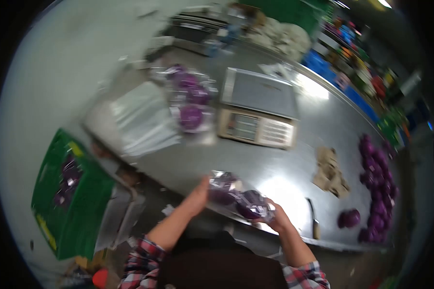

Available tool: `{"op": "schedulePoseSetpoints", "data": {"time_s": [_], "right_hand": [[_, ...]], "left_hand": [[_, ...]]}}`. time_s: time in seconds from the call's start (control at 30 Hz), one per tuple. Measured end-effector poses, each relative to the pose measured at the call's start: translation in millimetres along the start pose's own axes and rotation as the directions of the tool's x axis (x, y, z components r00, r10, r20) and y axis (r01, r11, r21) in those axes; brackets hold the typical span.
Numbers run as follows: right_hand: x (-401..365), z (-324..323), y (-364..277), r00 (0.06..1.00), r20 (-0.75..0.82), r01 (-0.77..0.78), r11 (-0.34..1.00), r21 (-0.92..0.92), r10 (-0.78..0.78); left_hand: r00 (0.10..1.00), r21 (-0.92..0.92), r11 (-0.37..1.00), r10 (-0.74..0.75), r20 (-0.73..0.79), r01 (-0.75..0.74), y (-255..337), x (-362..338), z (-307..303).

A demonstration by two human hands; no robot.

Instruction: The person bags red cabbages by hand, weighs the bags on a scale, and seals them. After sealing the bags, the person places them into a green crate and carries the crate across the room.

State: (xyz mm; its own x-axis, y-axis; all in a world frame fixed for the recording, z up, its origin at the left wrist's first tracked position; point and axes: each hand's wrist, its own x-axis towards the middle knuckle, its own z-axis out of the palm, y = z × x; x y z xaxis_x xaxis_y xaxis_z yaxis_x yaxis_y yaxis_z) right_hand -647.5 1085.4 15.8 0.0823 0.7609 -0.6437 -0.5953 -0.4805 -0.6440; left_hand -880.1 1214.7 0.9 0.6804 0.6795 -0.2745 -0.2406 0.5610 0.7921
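A clear plastic bag of round, glossy purple vegetables [241, 197], onion-like in look, hangs between my hands over the table's near edge. My left hand [197, 196] grips its left end, and my right hand [278, 217] closes round the right end. Part of the fingers is hidden behind the bag, and motion blurs the picture. Beyond the bag stands a digital weighing scale [258, 108] with a bare platform. To its left lie several filled bags of the same purple vegetables [192, 115], beside a stack of flat clear bags [142, 120].
On the metal table [255, 161] lie a knife [314, 219], beige gloves or cloth [330, 173], and a row of loose purple vegetables [377, 192] at the right. A green crate [89, 212] with purple contents stands at the lower left. A dark machine [195, 31] sits at the back.
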Motion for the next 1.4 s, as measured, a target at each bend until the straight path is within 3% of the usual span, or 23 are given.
{"op": "schedulePoseSetpoints", "data": {"time_s": [0.1, 0.13, 0.17, 0.2, 0.33, 0.37, 0.4, 0.47, 0.53, 0.57, 0.67, 0.73, 0.8, 0.93, 0.97, 1.07, 1.13, 1.17, 1.2, 1.23, 1.27, 1.3, 1.4], "right_hand": [[15, 75, 7, 0.984, 0.178, 0.028, 0.995, -0.094, -0.01], [17, 112, 9, 0.967, 0.253, 0.047, 0.993, -0.107, -0.018], [21, 147, 13, 0.954, 0.297, 0.006, 0.989, -0.149, 0.039], [26, 183, 17, 0.944, 0.319, -0.022, 0.981, -0.192, 0.083], [48, 331, 61, 0.876, 0.444, -0.069, 0.961, -0.269, 0.188], [47, 373, 76, 0.855, 0.475, -0.045, 0.942, -0.333, 0.209], [44, 410, 93, 0.833, 0.503, -0.02, 0.921, -0.389, 0.231], [39, 461, 124, 0.693, 0.622, -0.095, 0.902, -0.422, 0.364], [27, 503, 142, 0.501, 0.734, -0.086, 0.87, -0.485, 0.459], [22, 513, 145, 0.431, 0.759, -0.098, 0.861, -0.499, 0.489], [35, 510, 149, 0.448, 0.676, 0.01, 0.753, -0.658, 0.585], [54, 491, 154, 0.582, 0.579, -0.045, 0.734, -0.678, 0.571], [64, 473, 158, 0.723, 0.462, -0.097, 0.737, -0.669, 0.514], [72, 442, 158, 0.822, 0.324, -0.197, 0.769, -0.609, 0.468], [71, 437, 157, 0.847, 0.293, -0.191, 0.768, -0.612, 0.444], [70, 420, 155, 0.879, 0.238, -0.207, 0.782, -0.588, 0.412], [64, 417, 155, 0.887, 0.206, -0.218, 0.768, -0.603, 0.414], [62, 413, 157, 0.886, 0.199, -0.227, 0.766, -0.601, 0.418], [59, 406, 156, 0.898, 0.178, -0.231, 0.776, -0.587, 0.402], [59, 401, 157, 0.888, 0.181, -0.244, 0.765, -0.596, 0.423], [55, 397, 156, 0.881, 0.154, -0.277, 0.752, -0.598, 0.448], [56, 386, 159, 0.888, 0.169, -0.242, 0.748, -0.618, 0.427], [58, 354, 168, 0.88, 0.167, -0.218, 0.692, -0.689, 0.444]], "left_hand": [[0.9, 0.423, 0.799, 0.419, 0.119, -0.428, 45, -44, -43], [0.919, 0.09, 0.917, 0.393, -0.038, -0.388, 39, -66, -69], [0.914, -0.263, 0.879, 0.356, -0.194, -0.399, 32, -87, -96], [0.878, -0.309, 0.823, 0.457, -0.14, -0.477, 55, -113, -112], [0.65, -0.303, 0.576, 0.704, -0.287, -0.759, 104, -210, -197], [0.559, -0.21, 0.524, 0.704, -0.438, -0.825, 101, -225, -220], [0.536, -0.068, 0.618, 0.617, -0.576, -0.783, 117, -253, -231], [0.301, -0.046, 0.451, 0.514, -0.803, -0.891, 132, -294, -256], [0.25, -0.155, 0.313, 0.289, -0.924, -0.937, 136, -348, -297], [0.179, -0.083, 0.318, 0.287, -0.941, -0.945, 140, -377, -313], [0.008, 0.057, 0.338, 0.188, -0.982, -0.94, 152, -460, -362], [-0.12, 0.155, 0.387, 0.112, -0.986, -0.909, 147, -506, -401], [-0.193, 0.174, 0.513, 0.017, -0.981, -0.84, 142, -541, -434], [-0.289, 0.045, 0.709, -0.228, -0.93, -0.704, 103, -595, -529], [-0.273, 0.027, 0.747, -0.209, -0.939, -0.665, 92, -602, -541], [-0.449, -0.086, 0.9, -0.294, -0.844, -0.428, 75, -607, -565], [-0.435, -0.096, 0.982, -0.159, -0.886, -0.163, 73, -619, -568], [-0.429, -0.193, 0.981, -0.182, -0.885, -0.019, 70, -633, -571], [-0.331, -0.107, 0.905, 0.04, -0.943, 0.412, 63, -638, -567], [-0.204, -0.037, 0.513, 0.274, -0.94, 0.858, 69, -635, -552], [-0.072, -0.034, 0.089, 0.475, -0.877, 0.995, 76, -631, -537], [-0.639, -0.276, 0.698, 0.33, -0.695, 0.66, 79, -615, -544], [-0.366, -0.232, 0.37, 0.349, -0.862, 0.899, 20, -676, -626]]}}
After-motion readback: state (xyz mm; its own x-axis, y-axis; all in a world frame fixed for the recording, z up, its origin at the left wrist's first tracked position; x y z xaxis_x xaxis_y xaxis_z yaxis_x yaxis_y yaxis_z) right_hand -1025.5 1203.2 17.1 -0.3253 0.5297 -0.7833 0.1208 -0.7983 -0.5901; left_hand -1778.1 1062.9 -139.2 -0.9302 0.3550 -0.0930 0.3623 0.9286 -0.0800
